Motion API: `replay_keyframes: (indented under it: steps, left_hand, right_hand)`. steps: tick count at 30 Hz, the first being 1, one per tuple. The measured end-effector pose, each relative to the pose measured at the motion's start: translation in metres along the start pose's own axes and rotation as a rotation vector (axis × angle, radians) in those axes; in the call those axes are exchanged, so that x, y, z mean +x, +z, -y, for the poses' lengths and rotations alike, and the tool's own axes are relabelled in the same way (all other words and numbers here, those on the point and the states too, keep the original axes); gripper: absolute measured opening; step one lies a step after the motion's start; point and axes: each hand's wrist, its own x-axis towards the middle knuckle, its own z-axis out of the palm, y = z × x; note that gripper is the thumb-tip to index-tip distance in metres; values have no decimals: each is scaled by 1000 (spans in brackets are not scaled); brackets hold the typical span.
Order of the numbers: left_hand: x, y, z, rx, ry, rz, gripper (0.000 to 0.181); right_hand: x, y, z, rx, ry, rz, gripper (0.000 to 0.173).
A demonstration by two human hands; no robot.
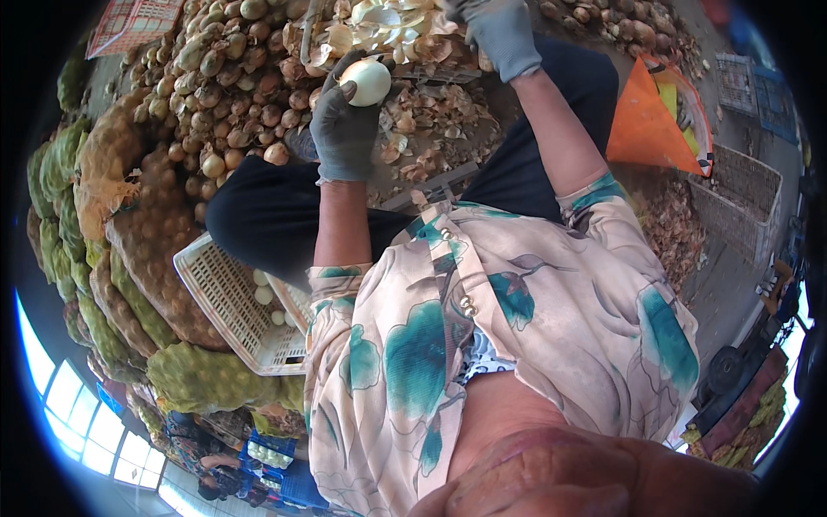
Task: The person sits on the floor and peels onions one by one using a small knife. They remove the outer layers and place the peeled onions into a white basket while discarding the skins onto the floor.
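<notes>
My left hand [347,139], in a grey work glove, grips a pale peeled onion [371,83], with the thumb against its near side. My right hand [505,37], gloved in the same way, is at the top edge, to the right of a heap of onion skins [393,29]. Its fingers are blurred, and I cannot make out whether they hold anything. Loose brown skins [429,123] litter the floor between my knees. To the left lies a big pile of unpeeled onions [226,84].
Beside my left leg stands a white plastic crate [236,304] with a few peeled onions [263,295]. Full mesh sacks [165,239] are stacked beyond. At right are an orange bag [646,123] and another crate [736,200]. A person [200,452] is in the background, lower left.
</notes>
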Motion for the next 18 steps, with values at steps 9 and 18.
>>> replay_keyframes:
  steps: [9, 18]
  left_hand:
    - [-2, -6, -21, 177, 132, -10, 42]
    - [-3, -5, -22, 201, 102, -125, 43]
  right_hand:
    - [-62, 47, 31, -1166, -652, 473, 58]
    - [-61, 39, 29, -1111, -567, 526, 64]
